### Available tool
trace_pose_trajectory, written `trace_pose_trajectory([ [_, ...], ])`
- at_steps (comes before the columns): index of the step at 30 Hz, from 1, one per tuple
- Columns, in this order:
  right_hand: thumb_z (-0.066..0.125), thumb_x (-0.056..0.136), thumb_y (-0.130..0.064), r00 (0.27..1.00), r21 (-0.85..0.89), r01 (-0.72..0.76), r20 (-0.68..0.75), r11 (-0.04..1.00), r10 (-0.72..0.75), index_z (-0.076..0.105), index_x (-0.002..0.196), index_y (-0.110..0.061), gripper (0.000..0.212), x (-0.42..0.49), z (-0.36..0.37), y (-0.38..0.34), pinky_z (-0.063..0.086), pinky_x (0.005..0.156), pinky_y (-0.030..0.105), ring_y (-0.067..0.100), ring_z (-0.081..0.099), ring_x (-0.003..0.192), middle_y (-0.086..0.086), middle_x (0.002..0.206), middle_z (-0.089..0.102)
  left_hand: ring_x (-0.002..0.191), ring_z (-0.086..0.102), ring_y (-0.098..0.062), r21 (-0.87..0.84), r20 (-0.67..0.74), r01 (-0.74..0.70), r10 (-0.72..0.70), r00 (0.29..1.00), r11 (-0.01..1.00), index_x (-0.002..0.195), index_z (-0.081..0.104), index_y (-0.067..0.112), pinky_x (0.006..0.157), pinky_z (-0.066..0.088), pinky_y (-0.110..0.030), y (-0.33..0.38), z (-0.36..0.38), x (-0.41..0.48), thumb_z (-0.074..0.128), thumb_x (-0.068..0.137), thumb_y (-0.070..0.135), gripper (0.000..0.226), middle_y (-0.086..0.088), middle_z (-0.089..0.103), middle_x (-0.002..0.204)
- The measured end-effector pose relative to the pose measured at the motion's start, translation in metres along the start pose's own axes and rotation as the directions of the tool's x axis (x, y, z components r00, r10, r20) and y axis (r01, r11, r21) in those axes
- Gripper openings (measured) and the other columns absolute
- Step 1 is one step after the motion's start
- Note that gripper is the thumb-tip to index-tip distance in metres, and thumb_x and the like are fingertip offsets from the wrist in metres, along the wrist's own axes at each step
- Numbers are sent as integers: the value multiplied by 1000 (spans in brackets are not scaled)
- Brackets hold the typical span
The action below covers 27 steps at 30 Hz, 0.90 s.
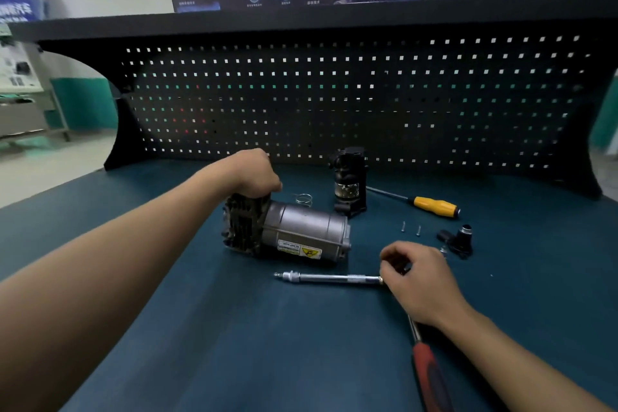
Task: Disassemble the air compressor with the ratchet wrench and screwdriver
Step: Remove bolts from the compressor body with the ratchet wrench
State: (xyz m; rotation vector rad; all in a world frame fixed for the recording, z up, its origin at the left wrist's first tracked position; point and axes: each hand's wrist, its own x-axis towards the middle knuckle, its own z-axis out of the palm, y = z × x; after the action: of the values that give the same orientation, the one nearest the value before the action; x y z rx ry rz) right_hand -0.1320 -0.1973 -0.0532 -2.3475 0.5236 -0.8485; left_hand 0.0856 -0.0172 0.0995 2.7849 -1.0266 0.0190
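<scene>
The air compressor (pixel 301 232), a grey cylinder with a dark finned head, lies on its side on the blue bench. My left hand (pixel 257 174) grips the top of that dark head. My right hand (pixel 418 274) is closed over the head of the ratchet wrench (pixel 431 375), whose red handle runs toward the near edge. A long silver extension bar (pixel 331 278) points left from under that hand along the bench. The yellow-handled screwdriver (pixel 431 206) lies behind, to the right.
A removed black cylindrical part (pixel 349 182) stands upright behind the compressor, a wire spring (pixel 303 198) beside it. Two small screws (pixel 410 229) and black fittings (pixel 459 239) lie to the right. A black pegboard (pixel 334 97) walls the back of the bench (pixel 234 328).
</scene>
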Motion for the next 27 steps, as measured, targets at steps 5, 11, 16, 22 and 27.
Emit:
trace_pose_trajectory([
  [5, 77, 81, -35, 985, -121, -71, 151, 990, 89, 69, 100, -32, 21, -11, -18, -2, 50, 86, 26, 7, 61, 94, -17, 97, 65, 97, 64, -19, -152, -206, -79, 46, 978, 985, 100, 79, 16, 85, 47, -26, -20, 18, -31, 64, 93, 30, 23, -2, 76, 104],
  [11, 76, 73, -30, 906, -213, -2, 413, 977, 92, 58, 129, -35, 59, -19, -39, -4, 40, 94, 17, 5, 52, 115, -18, 120, 54, 96, 62, -5, -235, -334, -247, 160, 929, 940, 109, 76, 22, 85, 40, -19, -60, 38, -53, 67, 90, 26, 21, 11, 73, 103],
  [16, 75, 68, -27, 900, -206, -67, 410, 976, 148, 55, 135, -34, 71, -20, -41, -8, 39, 91, 13, 1, 50, 116, -20, 125, 52, 108, 64, -4, -370, -289, -312, 211, 934, 875, 121, 71, 23, 102, 44, -23, -93, 42, -51, 73, 90, 18, 31, 13, 70, 114],
  [22, 73, 67, -29, 870, -280, -68, 453, 958, 194, 58, 117, -41, 54, -20, -45, -18, 44, 74, 12, 0, 55, 98, -18, 113, 51, 110, 61, 5, -423, -339, -388, 255, 906, 819, 114, 68, 41, 98, 43, -17, -119, 66, -48, 70, 92, 16, 33, 23, 68, 116],
  [27, 68, 69, -18, 825, -285, -155, 490, 946, 283, 59, 94, -35, 32, -20, -63, -11, 45, 60, 18, 6, 59, 77, -10, 98, 58, 133, 47, -6, -349, -320, -295, 183, 930, 889, 136, 55, 33, 112, 30, -19, -142, 108, -46, 64, 96, 15, 44, 12, 52, 142],
])
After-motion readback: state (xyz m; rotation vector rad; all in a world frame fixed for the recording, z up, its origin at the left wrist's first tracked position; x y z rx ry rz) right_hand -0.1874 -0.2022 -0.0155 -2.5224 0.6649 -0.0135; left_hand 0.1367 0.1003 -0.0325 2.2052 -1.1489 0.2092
